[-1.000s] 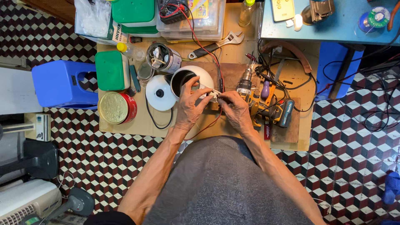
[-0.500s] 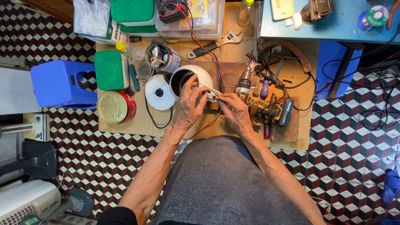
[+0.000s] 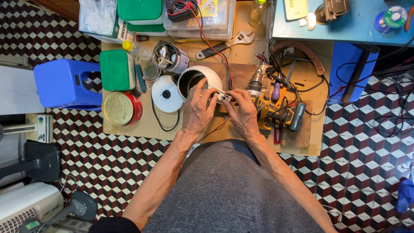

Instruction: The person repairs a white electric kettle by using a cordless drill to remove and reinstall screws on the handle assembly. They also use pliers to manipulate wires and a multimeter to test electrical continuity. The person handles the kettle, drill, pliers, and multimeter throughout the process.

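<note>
My left hand (image 3: 198, 108) and my right hand (image 3: 242, 113) meet over a low cardboard-covered work board (image 3: 142, 125). Between their fingertips they pinch a small white part (image 3: 222, 96) with thin red wires running from it. Just behind my left hand stands a white round appliance body (image 3: 199, 77) with a dark open top. Its white lid (image 3: 167, 93) lies to the left of it. A yellow and black cordless drill (image 3: 276, 108) lies right beside my right hand.
A gold and red round tin (image 3: 120, 109), a green box (image 3: 116, 70) and a metal can (image 3: 170, 57) sit at the left. An adjustable wrench (image 3: 226, 44) lies behind. A blue plastic stool (image 3: 64, 84) stands left, a blue table (image 3: 345, 26) at the back right. Cables trail over the chequered floor.
Both hands have stayed together on the small white part, shifting it only slightly. Nothing else has moved.
</note>
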